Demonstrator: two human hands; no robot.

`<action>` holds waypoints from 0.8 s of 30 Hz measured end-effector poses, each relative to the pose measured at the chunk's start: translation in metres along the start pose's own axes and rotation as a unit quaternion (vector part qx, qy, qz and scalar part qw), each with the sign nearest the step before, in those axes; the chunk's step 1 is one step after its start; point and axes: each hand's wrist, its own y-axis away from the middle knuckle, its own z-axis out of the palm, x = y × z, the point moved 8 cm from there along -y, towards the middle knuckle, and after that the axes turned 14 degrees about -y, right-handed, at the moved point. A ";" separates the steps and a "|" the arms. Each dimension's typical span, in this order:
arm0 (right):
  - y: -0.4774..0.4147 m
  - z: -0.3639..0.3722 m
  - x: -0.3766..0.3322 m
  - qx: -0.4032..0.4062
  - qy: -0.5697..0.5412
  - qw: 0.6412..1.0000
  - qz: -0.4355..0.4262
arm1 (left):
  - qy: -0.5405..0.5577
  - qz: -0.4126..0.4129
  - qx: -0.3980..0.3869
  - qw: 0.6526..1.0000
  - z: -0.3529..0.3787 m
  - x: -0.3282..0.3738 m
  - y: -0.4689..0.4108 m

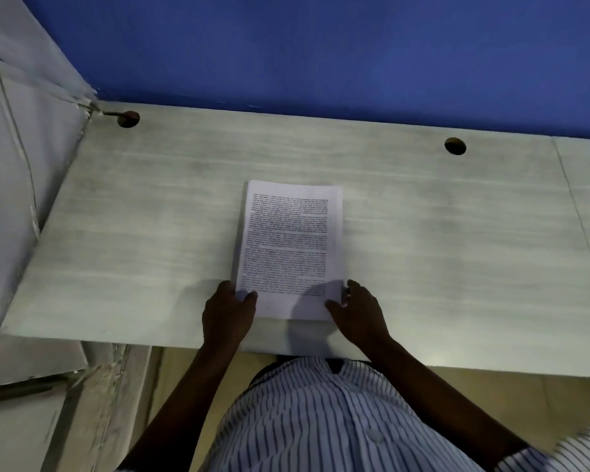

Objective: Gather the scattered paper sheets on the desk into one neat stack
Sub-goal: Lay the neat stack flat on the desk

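One stack of white paper sheets (pixel 288 243), printed with dense text, lies in the middle of the pale wood-grain desk (pixel 133 233), its long side running away from me. My left hand (pixel 227 311) grips the stack's near left corner, thumb on top. My right hand (pixel 358 310) holds the near right corner, thumb on the page and fingers at the edge. The sheet edges look closely aligned, with a slight offset along the left side.
Two round cable holes sit near the back edge, a left hole (pixel 128 119) and a right hole (pixel 455 146). A blue wall panel (pixel 321 46) rises behind the desk. A grey partition (pixel 17 148) closes the left side. A seam (pixel 579 226) crosses the desk at right.
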 end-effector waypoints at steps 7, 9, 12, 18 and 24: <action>0.008 0.011 -0.015 -0.036 0.052 0.997 -0.032 | 0.026 -0.052 0.002 0.998 0.002 0.000 0.002; 0.008 0.010 -0.014 -0.034 0.042 0.998 -0.030 | 0.019 -0.050 -0.002 0.999 0.002 0.000 0.001; 0.013 0.010 -0.011 -0.024 0.028 0.999 -0.023 | 0.003 -0.036 -0.001 0.999 0.001 0.001 0.003; 0.019 0.001 -0.001 0.012 -0.034 0.999 -0.007 | -0.004 -0.056 0.008 0.998 0.001 -0.010 0.006; 0.032 0.005 -0.003 0.028 -0.021 0.999 -0.021 | -0.014 -0.053 -0.006 0.998 -0.002 -0.007 0.011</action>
